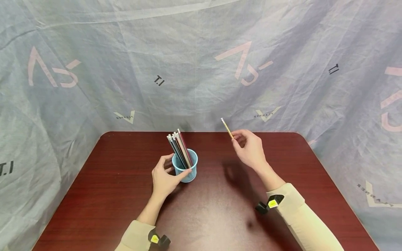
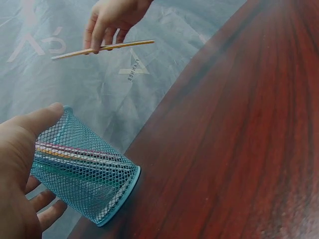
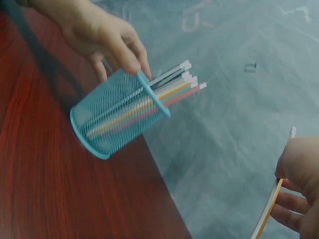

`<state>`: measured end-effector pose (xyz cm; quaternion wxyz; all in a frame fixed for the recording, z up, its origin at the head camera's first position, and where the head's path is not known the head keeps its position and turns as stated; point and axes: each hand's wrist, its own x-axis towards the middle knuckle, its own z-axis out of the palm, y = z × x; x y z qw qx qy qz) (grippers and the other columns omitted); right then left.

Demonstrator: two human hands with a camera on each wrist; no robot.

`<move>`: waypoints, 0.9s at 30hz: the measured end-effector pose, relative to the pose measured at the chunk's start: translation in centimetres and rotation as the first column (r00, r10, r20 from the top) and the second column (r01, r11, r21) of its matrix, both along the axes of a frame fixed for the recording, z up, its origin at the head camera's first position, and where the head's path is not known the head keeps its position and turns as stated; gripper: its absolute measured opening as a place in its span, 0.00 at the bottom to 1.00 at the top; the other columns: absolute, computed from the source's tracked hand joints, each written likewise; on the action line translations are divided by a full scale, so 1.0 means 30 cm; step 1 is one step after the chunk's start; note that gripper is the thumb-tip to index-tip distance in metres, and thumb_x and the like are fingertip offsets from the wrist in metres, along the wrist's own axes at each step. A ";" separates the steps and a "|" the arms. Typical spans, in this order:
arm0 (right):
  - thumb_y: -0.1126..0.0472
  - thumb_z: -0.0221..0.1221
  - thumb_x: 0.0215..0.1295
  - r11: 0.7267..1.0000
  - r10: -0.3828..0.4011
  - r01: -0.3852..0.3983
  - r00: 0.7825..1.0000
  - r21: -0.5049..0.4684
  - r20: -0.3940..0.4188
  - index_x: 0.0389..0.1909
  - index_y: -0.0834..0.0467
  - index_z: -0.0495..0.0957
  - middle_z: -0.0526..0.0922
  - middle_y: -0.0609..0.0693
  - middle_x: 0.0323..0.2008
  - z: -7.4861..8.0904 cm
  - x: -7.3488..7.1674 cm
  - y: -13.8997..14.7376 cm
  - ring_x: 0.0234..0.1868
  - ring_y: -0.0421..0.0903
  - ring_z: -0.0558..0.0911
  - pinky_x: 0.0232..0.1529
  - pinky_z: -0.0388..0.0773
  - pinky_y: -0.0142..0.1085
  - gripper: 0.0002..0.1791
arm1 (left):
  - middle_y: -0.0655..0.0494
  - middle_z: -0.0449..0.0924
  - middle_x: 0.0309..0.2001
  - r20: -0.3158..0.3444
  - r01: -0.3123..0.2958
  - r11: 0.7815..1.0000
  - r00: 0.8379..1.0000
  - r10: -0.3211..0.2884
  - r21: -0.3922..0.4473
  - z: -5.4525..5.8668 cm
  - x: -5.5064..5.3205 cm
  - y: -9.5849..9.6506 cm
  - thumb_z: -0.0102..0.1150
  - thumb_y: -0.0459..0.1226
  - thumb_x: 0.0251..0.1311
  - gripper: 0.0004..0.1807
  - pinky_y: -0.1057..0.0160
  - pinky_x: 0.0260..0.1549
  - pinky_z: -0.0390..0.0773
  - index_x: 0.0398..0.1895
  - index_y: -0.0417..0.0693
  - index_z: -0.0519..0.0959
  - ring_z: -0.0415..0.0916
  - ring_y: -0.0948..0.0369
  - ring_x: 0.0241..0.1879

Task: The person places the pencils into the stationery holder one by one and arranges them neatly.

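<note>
A light blue mesh pencil cup (image 1: 190,175) stands on the table, with several pencils (image 1: 180,148) leaning in it, their white eraser ends up. My left hand (image 1: 164,178) grips the cup near its rim, thumb on the near side and fingers round the far left side. To the right, my right hand (image 1: 251,149) pinches one yellow pencil (image 1: 226,128) between thumb and fingers, raised above the tabletop. This pencil's white end points up and to the left in the head view. In the left wrist view the held pencil (image 2: 75,54) shows on both sides of the fingertips.
The dark red wood-grain table (image 1: 125,157) has rounded far corners. Behind it and along both sides hangs a grey cloth (image 1: 188,52) printed with letters and logos. Each sleeved wrist wears a small black camera (image 1: 267,205).
</note>
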<state>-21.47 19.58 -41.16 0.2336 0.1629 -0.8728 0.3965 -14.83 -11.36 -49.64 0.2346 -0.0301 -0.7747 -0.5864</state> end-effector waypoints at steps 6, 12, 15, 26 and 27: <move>0.68 0.68 0.66 0.998 0.045 -0.046 0.999 -0.039 -0.021 0.47 0.58 0.87 0.89 0.51 0.36 0.034 0.001 -0.073 0.32 0.44 0.86 0.34 0.85 0.35 0.10 | 0.46 0.87 0.54 0.016 -0.006 1.000 1.000 0.007 -0.028 0.006 0.002 -0.004 0.92 0.42 0.37 0.46 0.47 0.52 0.90 0.64 0.45 0.79 0.87 0.50 0.55; 0.69 0.69 0.66 0.989 0.102 -0.105 0.994 -0.102 -0.040 0.46 0.58 0.87 0.89 0.50 0.36 0.042 0.008 -0.132 0.33 0.43 0.86 0.36 0.86 0.33 0.10 | 0.46 0.88 0.53 0.010 -0.006 1.000 1.000 0.007 -0.028 0.011 0.006 -0.005 0.91 0.41 0.38 0.43 0.47 0.52 0.90 0.62 0.43 0.80 0.87 0.50 0.53; 0.69 0.69 0.67 0.978 0.145 -0.151 0.988 -0.146 -0.052 0.48 0.58 0.87 0.89 0.51 0.36 0.041 0.010 -0.159 0.34 0.43 0.86 0.37 0.86 0.30 0.10 | 0.46 0.88 0.52 0.008 -0.008 1.000 1.000 0.008 -0.025 0.014 0.007 -0.004 0.92 0.41 0.38 0.43 0.47 0.51 0.90 0.61 0.43 0.81 0.88 0.49 0.52; 0.68 0.68 0.70 0.932 0.248 -0.267 0.963 -0.245 -0.103 0.50 0.58 0.87 0.89 0.53 0.39 0.061 -0.007 -0.273 0.37 0.45 0.87 0.38 0.87 0.31 0.10 | 0.46 0.88 0.55 -0.001 -0.005 0.999 1.000 0.005 -0.048 0.017 0.003 -0.007 0.91 0.41 0.38 0.41 0.47 0.49 0.91 0.59 0.41 0.82 0.88 0.49 0.52; 0.67 0.67 0.71 0.929 0.255 -0.274 0.961 -0.250 -0.105 0.50 0.58 0.87 0.89 0.53 0.39 0.065 -0.008 -0.286 0.37 0.46 0.87 0.38 0.87 0.31 0.10 | 0.46 0.88 0.55 -0.003 -0.006 0.999 1.000 0.005 -0.054 0.016 0.001 -0.008 0.91 0.41 0.39 0.40 0.47 0.49 0.91 0.58 0.41 0.82 0.88 0.50 0.52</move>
